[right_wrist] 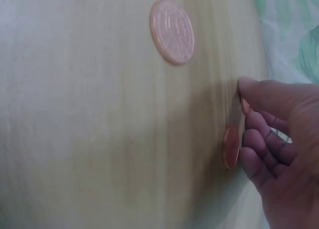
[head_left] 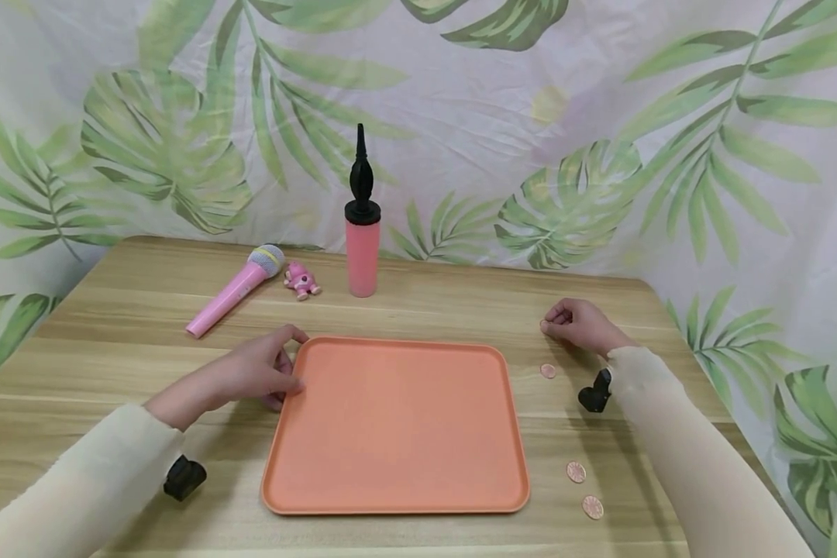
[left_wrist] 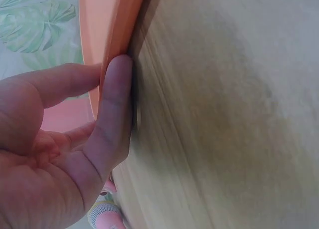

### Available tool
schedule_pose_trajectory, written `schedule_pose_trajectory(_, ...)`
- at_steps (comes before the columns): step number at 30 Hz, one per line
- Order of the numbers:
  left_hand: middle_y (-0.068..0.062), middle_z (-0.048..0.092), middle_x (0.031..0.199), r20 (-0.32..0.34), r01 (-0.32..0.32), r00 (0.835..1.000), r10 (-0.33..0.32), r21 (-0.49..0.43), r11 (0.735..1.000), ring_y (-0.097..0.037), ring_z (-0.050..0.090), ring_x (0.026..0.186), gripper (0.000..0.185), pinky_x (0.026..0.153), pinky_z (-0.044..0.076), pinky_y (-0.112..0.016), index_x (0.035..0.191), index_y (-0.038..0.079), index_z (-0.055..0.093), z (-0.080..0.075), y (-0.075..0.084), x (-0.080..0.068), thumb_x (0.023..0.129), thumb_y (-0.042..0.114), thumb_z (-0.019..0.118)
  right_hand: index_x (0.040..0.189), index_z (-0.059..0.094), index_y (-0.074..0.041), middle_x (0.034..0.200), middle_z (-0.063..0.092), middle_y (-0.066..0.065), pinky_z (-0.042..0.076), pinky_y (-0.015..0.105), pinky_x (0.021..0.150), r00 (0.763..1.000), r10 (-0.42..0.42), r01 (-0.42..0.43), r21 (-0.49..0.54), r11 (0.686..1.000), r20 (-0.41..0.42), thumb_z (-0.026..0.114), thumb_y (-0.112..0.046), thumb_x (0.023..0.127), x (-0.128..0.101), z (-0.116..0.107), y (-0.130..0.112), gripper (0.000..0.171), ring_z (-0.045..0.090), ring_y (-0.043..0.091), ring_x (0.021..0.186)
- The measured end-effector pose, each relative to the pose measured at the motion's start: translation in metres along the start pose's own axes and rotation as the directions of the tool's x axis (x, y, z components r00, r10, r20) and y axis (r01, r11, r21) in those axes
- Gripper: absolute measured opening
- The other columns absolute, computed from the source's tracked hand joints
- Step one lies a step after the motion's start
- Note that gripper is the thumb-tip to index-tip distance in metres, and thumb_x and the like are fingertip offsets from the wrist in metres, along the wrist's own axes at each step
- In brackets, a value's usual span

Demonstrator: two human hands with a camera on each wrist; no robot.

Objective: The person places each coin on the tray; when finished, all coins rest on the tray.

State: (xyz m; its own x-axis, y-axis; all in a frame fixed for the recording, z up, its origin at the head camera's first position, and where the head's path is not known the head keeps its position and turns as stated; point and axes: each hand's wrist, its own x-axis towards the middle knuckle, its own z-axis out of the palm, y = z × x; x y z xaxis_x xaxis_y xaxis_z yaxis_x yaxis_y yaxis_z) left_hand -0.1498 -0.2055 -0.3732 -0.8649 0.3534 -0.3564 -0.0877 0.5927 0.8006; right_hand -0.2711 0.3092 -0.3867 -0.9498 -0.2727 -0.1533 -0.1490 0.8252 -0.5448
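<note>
My right hand [head_left: 582,325] pinches a coin [right_wrist: 230,147] on edge, tray [head_left: 397,496] at its 8 o'clock. My left hand [head_left: 254,372] grips the tray's near-left rim.

Coins [head_left: 576,471] right of tray [head_left: 390,496].

No legible text, label, brand, number or sign appears on any item in any view.

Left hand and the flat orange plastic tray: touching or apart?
Touching. The left wrist view shows the left hand with its thumb pressed along the rim of the orange tray.
</note>
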Motion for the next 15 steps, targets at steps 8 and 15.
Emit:
schedule_pose_trajectory(8, -0.010, 0.062, 0.080, -0.011, -0.008, 1.000, 0.008, 0.000, 1.000, -0.015, 0.067, 0.060, 0.064, 0.056, 0.064, -0.034, 0.148, -0.003, 0.034, 0.0051, -0.0022, 0.0001, 0.094, 0.000, 0.069, 0.110, 0.066, 0.007, 0.101, 0.069, 0.018, 0.049, 0.027, 0.078, 1.000, 0.015, -0.015, -0.030, 0.999, 0.008, 0.070, -0.020, 0.101, -0.0021, -0.0035, -0.0047, 0.029, 0.062, 0.022, 0.091)
schedule_pose_trajectory(15, -0.010, 0.062, 0.074, -0.011, -0.005, 1.000, 0.005, 0.002, 1.000, -0.014, 0.066, 0.055, 0.067, 0.054, 0.063, -0.035, 0.150, -0.002, 0.033, 0.0074, -0.0057, 0.0001, 0.095, 0.003, 0.070, 0.106, 0.062, 0.003, 0.086, 0.064, 0.009, 0.047, 0.027, 0.072, 1.000, -0.004, 0.004, -0.027, 1.000, -0.007, 0.073, -0.018, 0.099, -0.0016, -0.0014, -0.0030, 0.025, 0.055, 0.015, 0.078)
